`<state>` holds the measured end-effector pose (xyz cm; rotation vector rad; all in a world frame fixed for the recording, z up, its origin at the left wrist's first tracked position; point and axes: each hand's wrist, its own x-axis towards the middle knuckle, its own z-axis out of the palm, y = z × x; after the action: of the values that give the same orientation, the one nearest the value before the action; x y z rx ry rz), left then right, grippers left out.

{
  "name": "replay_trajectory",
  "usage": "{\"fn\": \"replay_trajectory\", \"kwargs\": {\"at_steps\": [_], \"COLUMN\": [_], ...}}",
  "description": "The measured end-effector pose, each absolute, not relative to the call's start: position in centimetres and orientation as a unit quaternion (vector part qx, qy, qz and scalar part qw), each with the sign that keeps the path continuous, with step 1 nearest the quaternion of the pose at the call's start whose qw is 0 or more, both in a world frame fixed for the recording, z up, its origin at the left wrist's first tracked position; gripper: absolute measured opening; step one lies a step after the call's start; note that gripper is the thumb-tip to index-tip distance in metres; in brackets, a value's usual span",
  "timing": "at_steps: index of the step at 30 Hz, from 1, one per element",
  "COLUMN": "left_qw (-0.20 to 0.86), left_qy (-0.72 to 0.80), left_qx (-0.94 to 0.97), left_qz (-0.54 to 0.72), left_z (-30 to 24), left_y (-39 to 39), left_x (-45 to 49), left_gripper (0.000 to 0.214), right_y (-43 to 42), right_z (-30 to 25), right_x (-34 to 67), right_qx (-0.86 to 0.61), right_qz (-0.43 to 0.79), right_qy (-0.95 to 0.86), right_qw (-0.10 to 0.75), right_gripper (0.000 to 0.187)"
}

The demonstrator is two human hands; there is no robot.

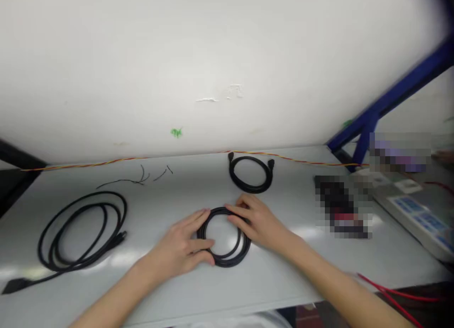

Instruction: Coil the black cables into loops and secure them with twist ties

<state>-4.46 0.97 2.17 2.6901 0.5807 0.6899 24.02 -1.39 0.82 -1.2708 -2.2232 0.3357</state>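
Observation:
A black cable point(227, 261) lies coiled in a ring on the grey shelf, between my two hands. My left hand point(186, 243) grips the left side of the coil, thumb and fingers around the strands. On the upper right side, my right hand point(257, 219) has its fingers closed over the same coil. Its cable ends are not visible, perhaps under my hands. Just behind it rests a second coiled black cable point(251, 190) with a plug at each end. To the left, a looser black cable point(124, 209) lies in wide loops, its connector toward the front left.
Several thin black ties point(124, 180) lie at the back left. A twisted red and yellow wire point(95, 164) runs along the wall. On the right are a blurred-out dark item point(336, 205), a white power strip-like box point(418, 214) and a blue frame post point(397, 96). Red wires point(393, 292) hang at the front right.

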Motion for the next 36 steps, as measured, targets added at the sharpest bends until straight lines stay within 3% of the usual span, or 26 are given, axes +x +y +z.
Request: {"fn": "replay_trajectory", "kwargs": {"at_steps": [8, 13, 19, 26, 30, 36], "left_qw": [0.135, 0.132, 0.095, 0.108, 0.103, 0.113], "left_qy": [0.249, 0.241, 0.211, 0.185, 0.193, 0.187], "left_qx": [0.927, 0.940, 0.956, 0.963, 0.960, 0.959], "left_qz": [0.246, 0.201, 0.178, 0.163, 0.175, 0.180], "left_z": [2.3, 3.1, 2.5, 3.0, 2.6, 2.1], "left_y": [-0.5, -1.3, -1.2, -0.8, -1.0, -1.0], "left_x": [-4.2, -3.5, -3.6, -3.9, -3.9, -4.0], "left_gripper": [0.022, 0.052, 0.023, 0.020, 0.018, 0.019], "right_y": [-2.5, -2.6, -2.0, -1.3, 0.1, 6.7], "right_z": [-0.2, -0.5, 0.0, 0.7, 3.1, 6.8], "right_x": [22.5, 22.2, 22.7, 23.9, 23.8, 15.8], "right_qx": [-0.511, -0.511, -0.484, -0.464, -0.469, -0.445], "right_qz": [0.078, 0.052, 0.058, 0.106, 0.149, 0.169], "right_qy": [-0.808, -0.815, -0.834, -0.848, -0.845, -0.850], "right_qw": [0.281, 0.269, 0.260, 0.235, 0.210, 0.227], "right_gripper": [0.034, 0.035, 0.033, 0.034, 0.024, 0.026]}}
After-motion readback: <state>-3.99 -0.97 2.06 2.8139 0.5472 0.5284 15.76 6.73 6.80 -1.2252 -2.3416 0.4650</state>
